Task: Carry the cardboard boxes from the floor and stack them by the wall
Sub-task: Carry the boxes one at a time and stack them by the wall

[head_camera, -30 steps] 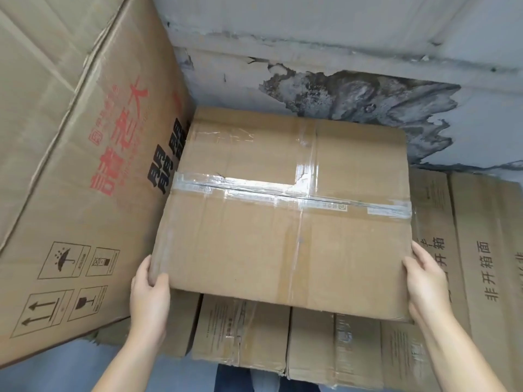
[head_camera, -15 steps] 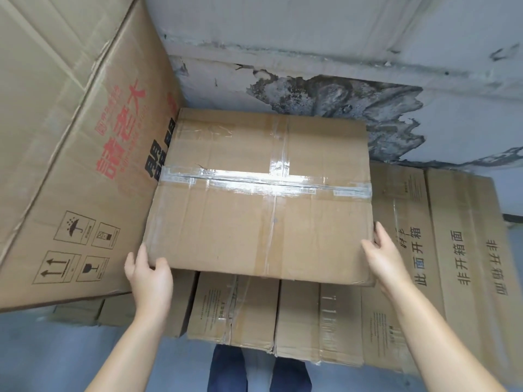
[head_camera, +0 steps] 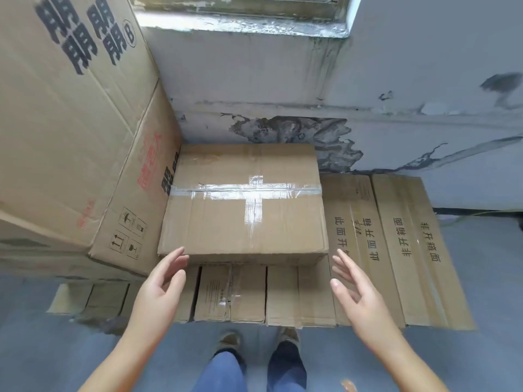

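Neither grip holds anything: my left hand [head_camera: 161, 281] and my right hand [head_camera: 358, 290] both hang spread, fingers straight and relaxed, palms turned toward each other just in front of the taped cardboard box [head_camera: 243, 205]. My left fingertips [head_camera: 177, 254] are at the box's near left corner, touching or nearly so; I cannot tell which. My right hand is clear of the near right corner.

That box sits on top of a row of flat brown cartons [head_camera: 235, 295] on the floor, its far edge against the peeling wall [head_camera: 283, 89] and its left side close against the big printed carton [head_camera: 70, 123] that stands in the corner. To its right, long cartons with black lettering [head_camera: 396, 244] lie alongside, at the level of the row underneath.

I judge the setting-down to be done and this to be the check before I let it be. To do it well I would look along the near edge: it appears to sit a little back from the front of the row below, which is fine, but it should rest flat and not rock. If it needs squaring, I would nudge it with open palms at the two near corners, toward the wall and the big carton, not lift it again. Then I would turn to the blue-grey floor [head_camera: 56, 349] for another box.
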